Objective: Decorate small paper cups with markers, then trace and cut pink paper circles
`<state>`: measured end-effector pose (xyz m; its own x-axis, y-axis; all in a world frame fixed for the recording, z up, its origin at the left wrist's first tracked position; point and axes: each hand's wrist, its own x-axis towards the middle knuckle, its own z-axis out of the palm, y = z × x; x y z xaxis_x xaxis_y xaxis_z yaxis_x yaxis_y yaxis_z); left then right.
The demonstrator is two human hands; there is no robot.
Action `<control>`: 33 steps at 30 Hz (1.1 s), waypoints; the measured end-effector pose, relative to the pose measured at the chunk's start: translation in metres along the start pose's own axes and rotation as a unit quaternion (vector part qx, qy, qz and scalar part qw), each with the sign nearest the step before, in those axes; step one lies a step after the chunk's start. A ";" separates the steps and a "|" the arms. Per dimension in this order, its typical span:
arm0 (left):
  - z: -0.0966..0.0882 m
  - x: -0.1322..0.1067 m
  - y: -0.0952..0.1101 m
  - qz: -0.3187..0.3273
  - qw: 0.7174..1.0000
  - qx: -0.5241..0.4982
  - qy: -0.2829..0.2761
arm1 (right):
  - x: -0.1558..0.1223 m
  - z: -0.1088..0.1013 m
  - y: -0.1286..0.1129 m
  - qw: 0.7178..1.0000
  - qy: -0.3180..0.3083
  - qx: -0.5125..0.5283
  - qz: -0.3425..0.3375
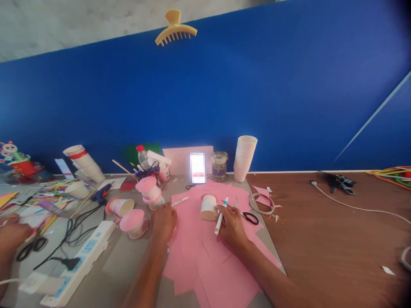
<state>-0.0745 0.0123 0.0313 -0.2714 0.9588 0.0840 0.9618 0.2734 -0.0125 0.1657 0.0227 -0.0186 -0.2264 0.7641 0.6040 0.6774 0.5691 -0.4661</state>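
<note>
My right hand (231, 226) is closed around a white marker (219, 223) with a blue band, held at a slant. Just left of its fingertips, a white paper cup (209, 209) lies on its side on pink paper sheets (205, 261), with a pink piece at its far end. My left hand (163, 219) is low at the left edge of the sheets, its back toward me; its fingertips are hidden. Right in front of it stand stacked pink-and-white cups (150, 194), and a white pen (180, 201) lies beside it. Black-handled scissors (250, 218) rest near my right hand.
Pink-topped cups (133, 222) and a power strip (80, 265) with cables lie left. Another person's hand (14, 233) is at far left by dark scissors (32, 248). A phone (197, 167), a jar (219, 166) and a tall cup stack (245, 158) line the back.
</note>
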 end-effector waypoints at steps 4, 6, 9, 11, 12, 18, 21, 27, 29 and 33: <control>-0.006 -0.003 -0.004 0.009 0.999 0.003 -0.043 | 0.001 0.001 0.001 1.000 0.000 0.003 0.002; -0.009 -0.005 -0.006 0.012 0.996 0.001 -0.090 | 0.001 0.001 0.002 1.000 0.004 0.002 0.001; -0.012 -0.007 -0.007 0.021 0.989 -0.023 -0.142 | 0.001 0.000 0.003 1.000 0.009 -0.004 -0.002; -0.013 -0.008 -0.009 0.031 0.987 -0.036 -0.154 | -0.001 0.000 0.003 1.000 0.011 -0.005 -0.003; -0.014 -0.007 -0.010 0.036 0.986 -0.042 -0.155 | -0.001 -0.001 0.003 1.000 0.011 -0.005 -0.004; -0.013 -0.002 -0.016 0.010 0.985 -0.109 -0.133 | -0.006 -0.006 0.003 1.000 0.002 -0.005 0.011; -0.010 0.000 -0.018 -0.015 0.986 -0.119 -0.116 | -0.007 -0.007 0.003 1.000 0.000 -0.006 0.013; -0.006 0.006 -0.023 -0.057 0.978 -0.199 -0.033 | -0.009 -0.005 0.004 1.000 -0.001 0.002 0.020; -0.004 0.009 -0.026 -0.067 0.969 -0.236 0.012 | -0.009 -0.005 0.004 1.000 0.001 0.003 0.020; 0.004 0.013 -0.027 -0.046 0.948 -0.301 0.093 | -0.009 -0.005 0.003 1.000 0.013 0.004 0.011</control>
<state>-0.1045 0.0181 0.0283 -0.3974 0.8875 0.2332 0.7957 0.2067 0.5693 0.1735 0.0166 -0.0221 -0.1931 0.7688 0.6096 0.6767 0.5542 -0.4846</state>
